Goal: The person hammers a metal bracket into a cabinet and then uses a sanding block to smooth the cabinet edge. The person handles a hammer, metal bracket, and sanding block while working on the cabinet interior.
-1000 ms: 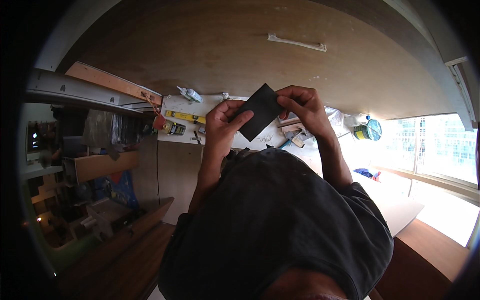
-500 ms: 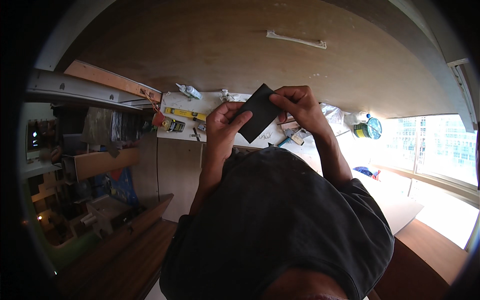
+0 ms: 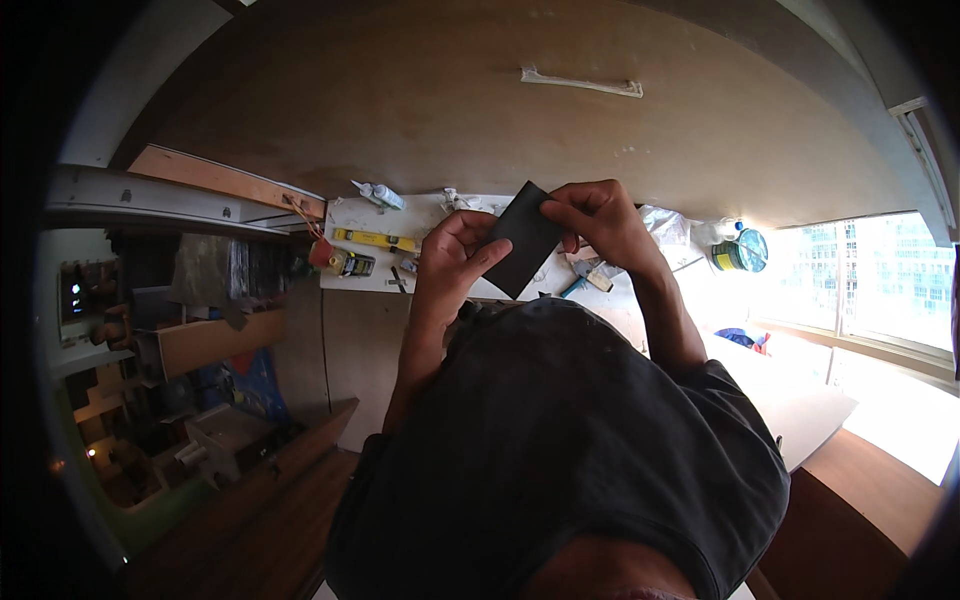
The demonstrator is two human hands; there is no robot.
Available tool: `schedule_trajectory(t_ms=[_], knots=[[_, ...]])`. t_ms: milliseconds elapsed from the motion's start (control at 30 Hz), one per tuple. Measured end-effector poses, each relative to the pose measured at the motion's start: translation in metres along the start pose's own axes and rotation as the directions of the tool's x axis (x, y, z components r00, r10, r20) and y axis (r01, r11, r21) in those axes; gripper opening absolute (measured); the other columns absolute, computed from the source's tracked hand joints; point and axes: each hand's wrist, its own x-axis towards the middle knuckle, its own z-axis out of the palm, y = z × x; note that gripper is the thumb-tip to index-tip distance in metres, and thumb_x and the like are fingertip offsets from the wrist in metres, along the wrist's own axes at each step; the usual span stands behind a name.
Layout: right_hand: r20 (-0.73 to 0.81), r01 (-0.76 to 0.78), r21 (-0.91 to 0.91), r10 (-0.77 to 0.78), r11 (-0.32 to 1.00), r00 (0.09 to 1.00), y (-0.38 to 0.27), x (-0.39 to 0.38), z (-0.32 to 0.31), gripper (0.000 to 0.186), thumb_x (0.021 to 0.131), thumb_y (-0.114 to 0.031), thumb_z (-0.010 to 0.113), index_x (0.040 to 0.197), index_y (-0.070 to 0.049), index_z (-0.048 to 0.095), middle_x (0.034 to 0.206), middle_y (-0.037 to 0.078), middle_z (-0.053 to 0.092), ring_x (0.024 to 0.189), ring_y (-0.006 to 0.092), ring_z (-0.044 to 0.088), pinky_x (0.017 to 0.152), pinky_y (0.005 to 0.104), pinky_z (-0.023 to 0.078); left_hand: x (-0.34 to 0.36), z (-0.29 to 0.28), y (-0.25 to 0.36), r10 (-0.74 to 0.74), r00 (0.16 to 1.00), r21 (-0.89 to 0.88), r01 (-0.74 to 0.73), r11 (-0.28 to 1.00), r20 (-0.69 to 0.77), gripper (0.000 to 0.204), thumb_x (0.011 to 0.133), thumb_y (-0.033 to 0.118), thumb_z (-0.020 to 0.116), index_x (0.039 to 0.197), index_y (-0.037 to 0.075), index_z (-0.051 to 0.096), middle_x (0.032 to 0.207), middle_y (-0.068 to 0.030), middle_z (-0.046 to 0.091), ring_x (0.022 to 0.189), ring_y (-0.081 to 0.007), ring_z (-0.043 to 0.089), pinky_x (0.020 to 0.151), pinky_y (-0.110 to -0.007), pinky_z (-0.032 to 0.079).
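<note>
A flat, matt black sheet point(image 3: 525, 240), rectangular and like sandpaper in look, is held tilted above the white worktop. My left hand point(image 3: 457, 255) grips its left edge, thumb on the front face and fingers partly hidden behind. At its upper right edge my right hand point(image 3: 602, 222) pinches it between thumb and curled fingers. Beyond the right hand, on the worktop, lies a tool with a blue handle point(image 3: 574, 288). A yellow spirit level point(image 3: 374, 239) rests left of my left hand, and a dark can or bottle with a yellow label point(image 3: 352, 263) is beside it.
Brown board point(image 3: 400, 120) rises behind the white worktop point(image 3: 345, 215), with a pale handle-like strip point(image 3: 582, 82) on it. White tubes or bottles point(image 3: 380, 195) stand at the back left. A green container point(image 3: 742, 250) sits right, near the bright window point(image 3: 890, 280).
The whole view has shifted slightly, with the worktop lower in the picture. Both hands keep their hold on the black sheet, which is still tilted.
</note>
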Motion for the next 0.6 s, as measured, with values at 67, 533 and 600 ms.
schedule_trajectory(t_ms=[67,533,600], knots=[[0.021,-0.003,-0.033,0.004,0.999,1.0,0.004,0.0,0.0,0.019,0.1,-0.014,0.067,0.094,0.003,0.075,0.063,0.001,0.065,0.055,0.0052,0.058,0.051,0.0226,0.045,0.002,-0.005,0.003,-0.013,0.997,-0.002,0.013,1.0,0.075,0.032,0.095,0.012,0.075,0.118,-0.006,0.062,0.098,-0.0052,0.071,0.092,-0.0086,0.066,0.088,-0.024,0.051],[-0.092,0.235,-0.045,-0.239,0.971,0.967,0.041,-0.004,0.005,0.022,0.098,-0.021,0.068,0.099,0.001,0.074,0.082,0.007,0.073,0.075,0.0122,0.065,0.07,0.0319,0.051,0.012,0.023,-0.019,0.07,0.992,0.49,-0.112,0.864,0.103,0.028,0.102,0.022,0.067,0.087,-0.002,0.068,0.064,0.0057,0.047,0.062,-0.0029,0.039,0.055,-0.025,0.032],[-0.138,0.278,-0.068,-0.285,0.958,0.948,0.045,-0.008,0.003,0.021,0.098,-0.019,0.067,0.1,0.001,0.074,0.083,0.007,0.073,0.076,0.0122,0.065,0.071,0.0319,0.052,0.015,0.027,-0.017,-0.007,0.997,0.543,-0.037,0.839,0.08,0.031,0.103,0.022,0.066,0.083,-0.001,0.065,0.062,0.0049,0.045,0.062,-0.0034,0.038,0.055,-0.026,0.031]])
